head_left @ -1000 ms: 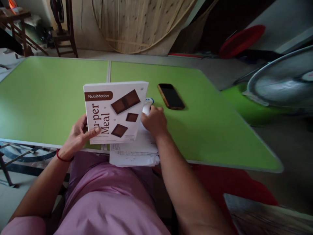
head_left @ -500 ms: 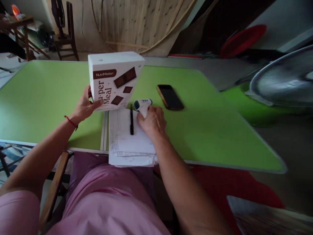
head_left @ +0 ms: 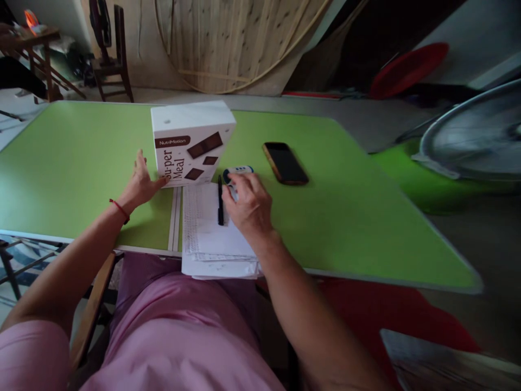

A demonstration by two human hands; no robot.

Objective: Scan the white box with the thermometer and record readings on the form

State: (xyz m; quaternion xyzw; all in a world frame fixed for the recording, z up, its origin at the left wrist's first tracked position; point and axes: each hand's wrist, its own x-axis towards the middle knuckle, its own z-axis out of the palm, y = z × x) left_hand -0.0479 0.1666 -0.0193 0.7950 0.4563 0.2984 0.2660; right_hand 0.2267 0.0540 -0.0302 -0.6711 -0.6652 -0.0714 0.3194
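Observation:
A white box (head_left: pixel 191 149) printed "NutriMotion" and "Meal" stands upright on the green table (head_left: pixel 345 217), behind a stack of papers (head_left: pixel 211 239). Beside its left side is my left hand (head_left: pixel 140 184), fingers spread, the thumb at the box's lower front corner. My right hand (head_left: pixel 250 206) hovers above a white and blue handheld thermometer (head_left: pixel 240 170), with fingers apart and partly curled; it hides most of the thermometer's handle. On the papers lies a black pen (head_left: pixel 220 201), just left of my right fingertips.
A dark smartphone (head_left: pixel 285 163) lies on the table to the right of the thermometer. Beyond the table's right edge stands a large fan (head_left: pixel 476 130). A wooden chair (head_left: pixel 112 65) and a person's dark-clothed leg (head_left: pixel 20 76) are at the far left.
The box has come down onto the table and my left hand has loosened from it. My right hand has let go of the thermometer and lifted slightly above it.

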